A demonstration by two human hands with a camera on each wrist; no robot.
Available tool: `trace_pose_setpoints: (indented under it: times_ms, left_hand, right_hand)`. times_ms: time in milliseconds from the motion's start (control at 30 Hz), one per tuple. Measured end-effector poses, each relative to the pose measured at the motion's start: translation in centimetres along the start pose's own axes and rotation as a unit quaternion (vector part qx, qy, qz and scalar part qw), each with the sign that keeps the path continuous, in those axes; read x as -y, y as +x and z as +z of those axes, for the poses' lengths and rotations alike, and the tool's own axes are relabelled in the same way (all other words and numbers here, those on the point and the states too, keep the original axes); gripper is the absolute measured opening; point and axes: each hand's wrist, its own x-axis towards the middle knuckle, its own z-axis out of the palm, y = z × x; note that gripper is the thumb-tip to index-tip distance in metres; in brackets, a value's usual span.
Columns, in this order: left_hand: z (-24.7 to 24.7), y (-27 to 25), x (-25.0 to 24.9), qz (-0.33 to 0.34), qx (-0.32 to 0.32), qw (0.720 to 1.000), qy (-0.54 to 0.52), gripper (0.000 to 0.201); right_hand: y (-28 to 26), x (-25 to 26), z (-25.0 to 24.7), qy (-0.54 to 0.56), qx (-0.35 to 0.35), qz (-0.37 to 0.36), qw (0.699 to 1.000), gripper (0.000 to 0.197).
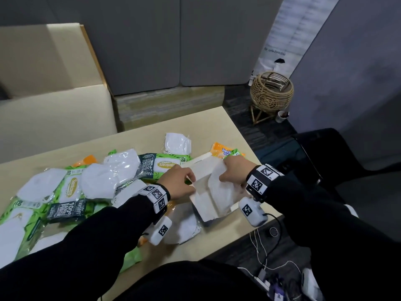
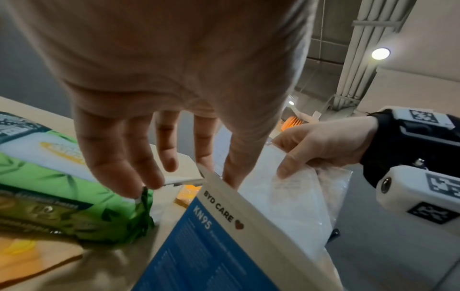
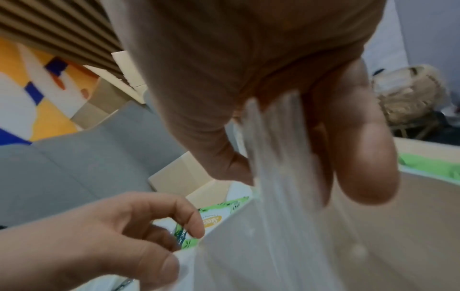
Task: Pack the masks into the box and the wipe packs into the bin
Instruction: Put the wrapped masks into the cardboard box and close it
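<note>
White card of the mask box (image 1: 204,192) tilted near the desk's (image 1: 217,118) right edge, close to its front corner, mouth open, blue panel printed KN95 on its side. Held at the rim by the left hand (image 1: 176,184), thumb inside the wall and fingers (image 2: 139,167) curled outside it. Pinched in the right hand (image 1: 233,171), a mask in a clear wrapper (image 3: 281,177), thumb against fingers, partly down inside the open box. Strewn over the desk's left half and middle: more wrapped white masks (image 1: 108,172) lying over and among green wipe packs (image 1: 161,165). Beside the box toward the far right edge, an orange wipe pack (image 1: 223,151). Beyond the far left corner, a large cardboard carton (image 1: 50,83), flaps up
</note>
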Motion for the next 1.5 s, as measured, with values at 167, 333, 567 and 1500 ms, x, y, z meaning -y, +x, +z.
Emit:
trace_pose_setpoints:
  times_ms: [167,333,567,1500]
  left_hand:
    - [0.8,-0.5,0.7,-0.044,0.015,0.995,-0.09,0.038]
    - [1.6,-0.4,-1.2,-0.068,-0.008,0.993,-0.092,0.06]
    - [2.0,-0.5,-1.9,-0.061,0.007,0.993,-0.103,0.054]
    - [1.0,-0.7,-0.1,-0.073,-0.004,0.974,-0.213,0.048]
  right_hand:
    - [0.0,-0.8,-1.1,-0.102,-0.064,0.009,0.993,0.024]
    - [0.3,-1.8,0.0,-0.151,-0.069,0.017,0.986,0.031]
    - [0.7,-3.0,0.7,-0.134,-0.076,0.05,0.987,0.03]
    - [3.8,-0.3,0.7,-0.195,-0.05,0.049,0.978,0.017]
